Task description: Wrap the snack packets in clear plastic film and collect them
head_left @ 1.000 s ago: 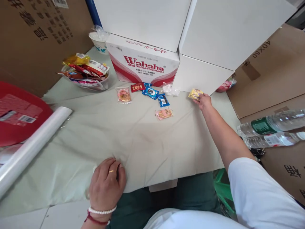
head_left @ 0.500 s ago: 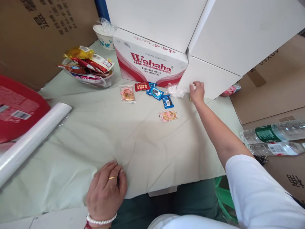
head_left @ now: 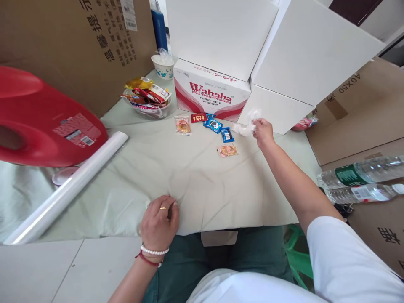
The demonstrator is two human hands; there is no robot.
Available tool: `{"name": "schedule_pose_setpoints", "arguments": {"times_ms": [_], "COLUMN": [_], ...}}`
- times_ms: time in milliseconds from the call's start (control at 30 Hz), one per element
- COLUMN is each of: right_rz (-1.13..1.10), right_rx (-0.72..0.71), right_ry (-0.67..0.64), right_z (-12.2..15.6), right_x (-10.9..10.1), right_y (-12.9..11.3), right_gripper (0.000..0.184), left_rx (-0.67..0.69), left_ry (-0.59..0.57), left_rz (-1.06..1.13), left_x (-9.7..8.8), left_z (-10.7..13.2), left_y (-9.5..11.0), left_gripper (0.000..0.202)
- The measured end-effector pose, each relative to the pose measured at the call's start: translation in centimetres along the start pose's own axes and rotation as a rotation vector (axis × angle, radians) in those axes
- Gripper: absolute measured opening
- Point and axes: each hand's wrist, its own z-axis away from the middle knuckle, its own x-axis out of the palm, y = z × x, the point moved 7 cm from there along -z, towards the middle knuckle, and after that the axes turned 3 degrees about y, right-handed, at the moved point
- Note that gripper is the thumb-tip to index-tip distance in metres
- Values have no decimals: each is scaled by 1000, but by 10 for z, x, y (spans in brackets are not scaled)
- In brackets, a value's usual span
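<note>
My right hand (head_left: pixel 263 132) reaches out to the far side of the pale green cloth (head_left: pixel 202 189) and pinches a crumpled clear plastic bag (head_left: pixel 247 125), lifted a little beside the white box. Just left of it lie small snack packets: two blue ones (head_left: pixel 213 124), a red one (head_left: pixel 198 118), a pink one (head_left: pixel 227 150) and a clear one with an orange snack (head_left: pixel 183 125). At the cloth's near edge my left hand (head_left: pixel 159 223) rests with fingers curled and pressed onto a fold of the cloth. It wears a ring and bracelets.
A Wahaha water carton (head_left: pixel 211 94) and white boxes (head_left: pixel 303 54) stand behind the packets. A clear bowl of snacks (head_left: pixel 148 101) and a paper cup (head_left: pixel 164 67) sit at the back left. A red jug (head_left: pixel 47 122) and a film roll (head_left: pixel 69 187) lie left, two water bottles (head_left: pixel 360 174) right.
My right hand no longer shows the yellow snack it held by the white box; it has moved left and taken hold of the clear plastic bag. The view shifted right; my left hand stayed.
</note>
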Motion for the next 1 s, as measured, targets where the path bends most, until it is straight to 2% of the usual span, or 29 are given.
{"name": "schedule_pose_setpoints", "arguments": {"times_ms": [67,133,200,267,333,400,500,567,633,733,867,1000], "right_rz": [-219,-338,-394,-416,-399,-369,-339,-313,-293,-291,-242,-176], "right_rx": [210,319,381,408,403,379,325,306,326,364,389,401], "right_ry": [-102,-247,-343,-386,-421,-475,-540,-552,-541,-481,-381,-282], "right_z": [55,121,189,247,290,318,336,340,341,340,331,323], "right_x": [-4,-1,3,5,7,7,-3,-17,-32,-54,-76,-92], "right_y": [12,22,32,42,48,51,54,59,66,77,88,97], "right_gripper": [29,39,43,44,44,41,43,49,47,40,42,46], "left_rx": [-205,-465,-720,-960,-1107,-1160,-1183,-1196,-1213,-1216,-1178,-1169], "left_ry": [-23,-111,-244,-356,-459,-509,-490,-457,-428,-405,-421,-324], "left_rz": [171,407,728,1035,1213,1294,1312,1293,1274,1246,1182,1105], "left_x": [0,9,26,46,62,70,73,73,71,70,67,61], "left_z": [1,6,14,24,31,33,33,33,35,40,43,37], "left_y": [-1,8,31,59,85,101,107,105,102,98,92,76], "left_gripper": [13,27,42,56,64,60,55,53,51,49,45,45]}}
